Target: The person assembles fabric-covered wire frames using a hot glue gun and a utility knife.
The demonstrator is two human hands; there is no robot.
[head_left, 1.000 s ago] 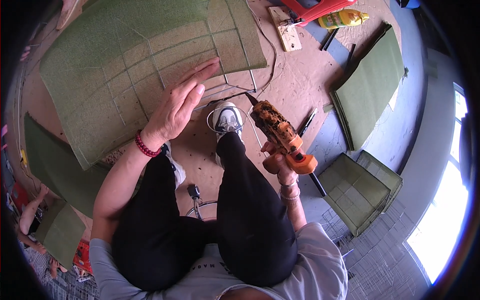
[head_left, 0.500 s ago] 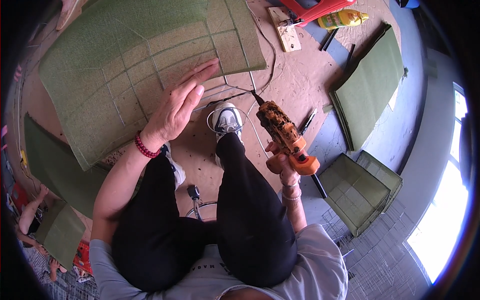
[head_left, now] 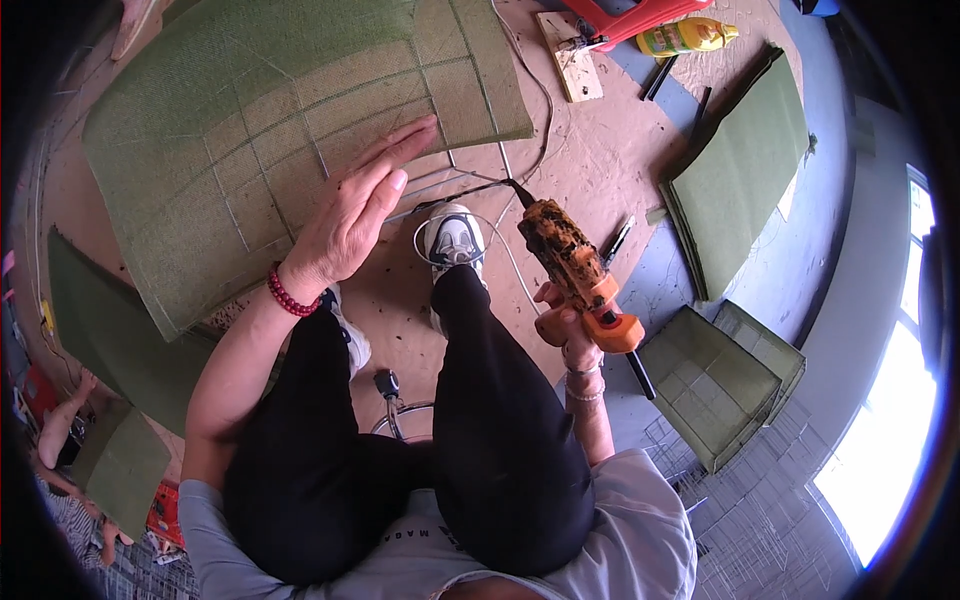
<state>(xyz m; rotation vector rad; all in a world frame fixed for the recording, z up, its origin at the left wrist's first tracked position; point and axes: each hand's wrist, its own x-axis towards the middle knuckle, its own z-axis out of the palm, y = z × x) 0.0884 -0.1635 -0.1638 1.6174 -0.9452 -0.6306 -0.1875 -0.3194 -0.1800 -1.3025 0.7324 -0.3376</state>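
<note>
My left hand [head_left: 362, 205] lies flat on the near edge of a green mesh sheet [head_left: 180, 150], fingers stretched out. Beneath the mesh shows a wire grid frame [head_left: 445, 178], whose bare near wires stick out past the sheet. My right hand [head_left: 572, 335] is wrapped round the grip of a worn orange glue gun [head_left: 570, 260], crusted with dark residue. The gun's dark nozzle points up and left, at the wires near the sheet's right corner. A black glue stick [head_left: 641, 375] pokes out of its back end.
A stack of green sheets [head_left: 745, 175] lies at right, above green mesh boxes [head_left: 708, 385] and wire grids [head_left: 770, 500]. A yellow bottle [head_left: 690, 37], a red stool [head_left: 630, 20] and a wooden board [head_left: 570, 58] are at the top. Another person's arm [head_left: 62, 420] shows at far left.
The glue gun has shifted and turned slightly, its body a little to the right. The mesh sheet's left side has moved slightly right. My left hand stays nearly still.
</note>
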